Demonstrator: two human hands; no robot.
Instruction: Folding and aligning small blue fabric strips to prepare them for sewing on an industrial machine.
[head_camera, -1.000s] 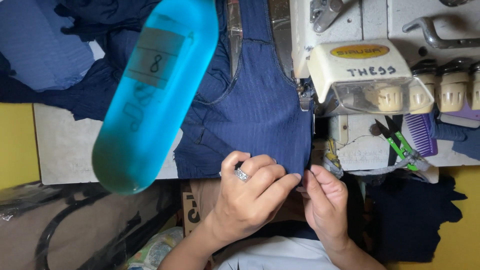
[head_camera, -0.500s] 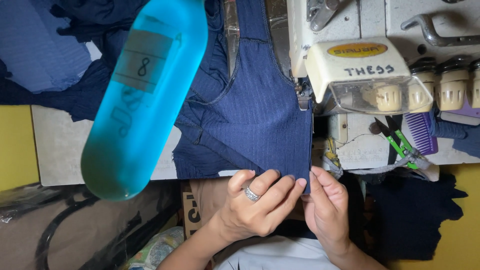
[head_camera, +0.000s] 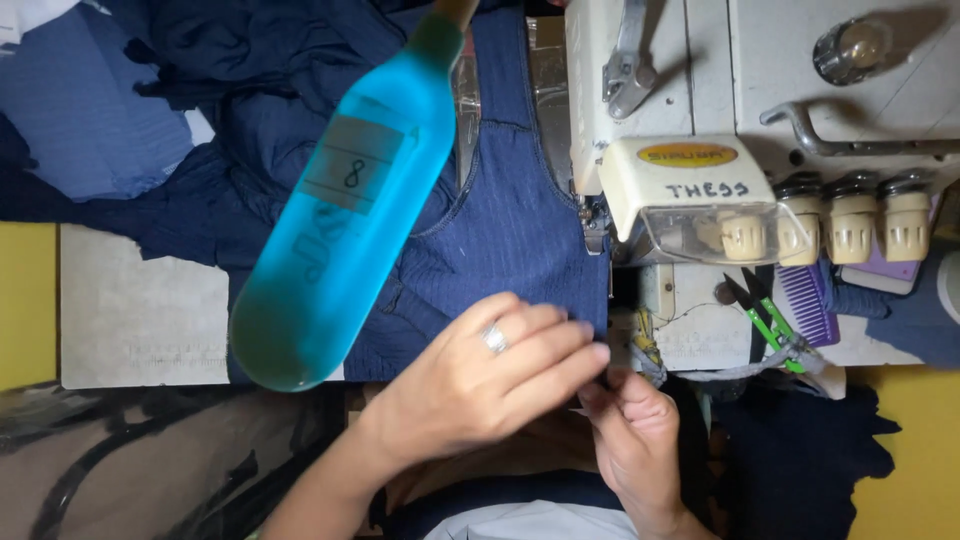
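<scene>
A dark blue striped fabric piece (head_camera: 510, 240) lies on the white sewing table (head_camera: 140, 310), running up under the cream overlock sewing machine (head_camera: 700, 190). My left hand (head_camera: 490, 385), with a ring on one finger, rests fingers flat on the fabric's near edge. My right hand (head_camera: 635, 420) pinches the same edge just below the machine's needle area (head_camera: 592, 222). The two hands touch at the fingertips.
A translucent blue bottle-shaped object (head_camera: 345, 220) hangs close to the camera over the table's left half. More blue cloth (head_camera: 90, 110) is piled at the far left. Green-handled snips (head_camera: 770, 315) and a purple comb (head_camera: 805, 305) lie right of the machine.
The fabric has moved up toward the machine and its near edge sits higher. Both hands followed it forward, still gripping the edge.
</scene>
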